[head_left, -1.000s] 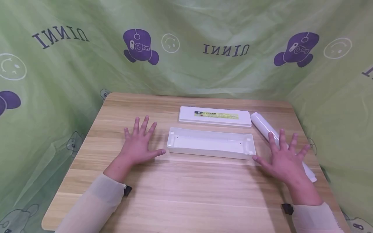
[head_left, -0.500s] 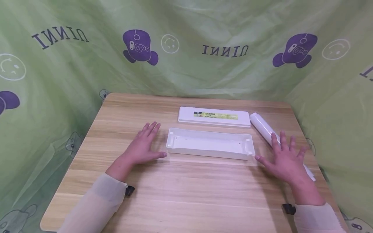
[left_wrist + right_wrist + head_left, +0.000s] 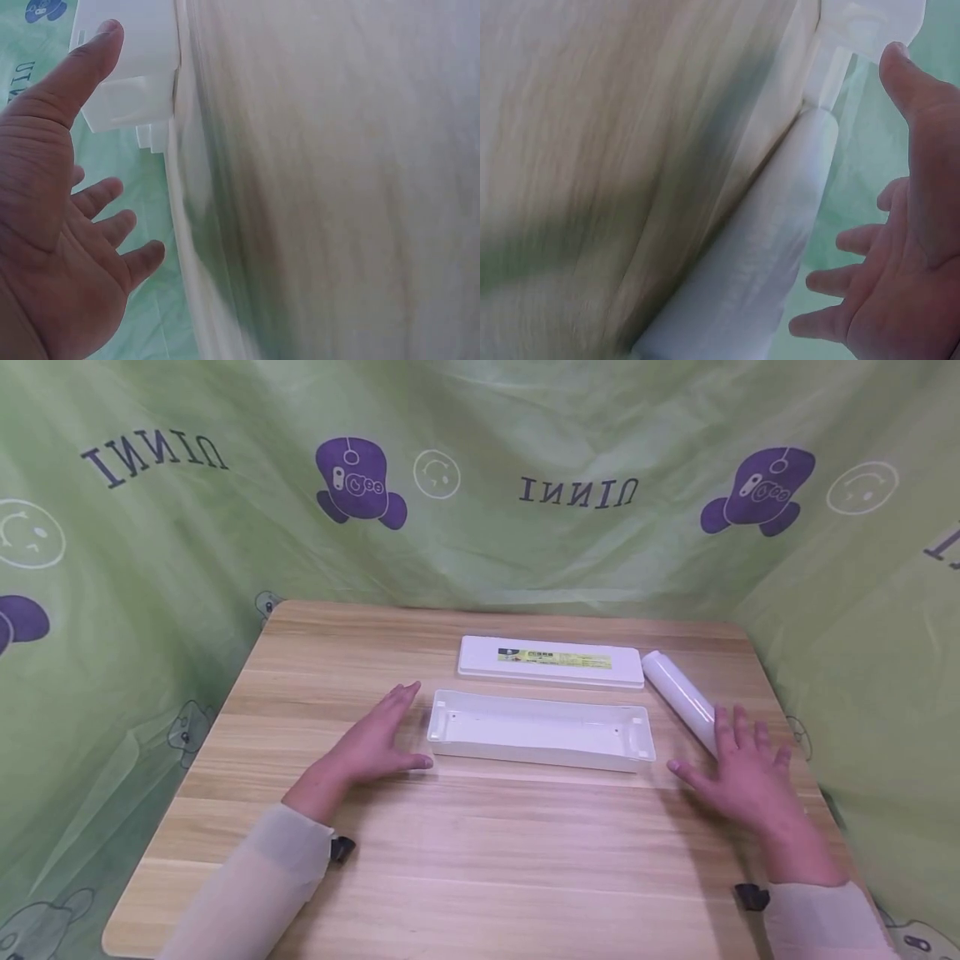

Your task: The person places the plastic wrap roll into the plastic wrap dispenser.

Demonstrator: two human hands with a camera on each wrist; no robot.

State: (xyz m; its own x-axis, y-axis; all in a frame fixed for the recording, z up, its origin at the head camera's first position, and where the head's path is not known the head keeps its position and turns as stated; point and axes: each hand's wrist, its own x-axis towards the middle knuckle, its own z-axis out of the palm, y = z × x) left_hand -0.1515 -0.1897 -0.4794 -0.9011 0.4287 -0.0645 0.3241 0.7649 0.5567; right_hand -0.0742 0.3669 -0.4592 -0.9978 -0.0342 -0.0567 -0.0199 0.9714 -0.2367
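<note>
My left hand is extended and free, thumb spread, at the left end of the white box. The thumb tip sits just beside the near left corner; contact cannot be determined. My right hand is likewise extended and free, thumb directed toward the box's right end. In the head view it covers the near part of the white roll; the right wrist view shows a gap between fingers and roll. The box rests, hollow side up, on the wooden tabletop. The flat white lid, bearing a yellow label, lies behind it. The roll lies obliquely, its far end just beside the lid.
</note>
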